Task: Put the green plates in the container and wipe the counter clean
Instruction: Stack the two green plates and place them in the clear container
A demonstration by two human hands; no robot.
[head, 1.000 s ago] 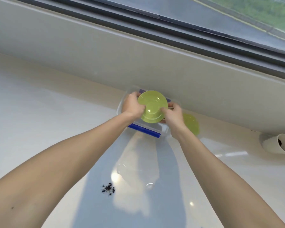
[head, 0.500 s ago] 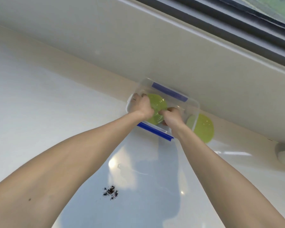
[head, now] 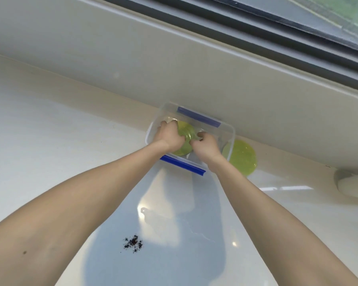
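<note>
Both hands, left [head: 170,135] and right [head: 205,145], have lowered the round translucent green plate [head: 185,134] into the clear rectangular blue-clipped container [head: 228,134] at far counter, fingers curled on it; second green plate [head: 243,157] waits right, dark crumbs [head: 133,243] near, unwiped.

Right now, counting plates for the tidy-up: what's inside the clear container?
Inside the clear container, one green plate shows, held by the left hand and right hand. The hands hide anything beneath.
</note>
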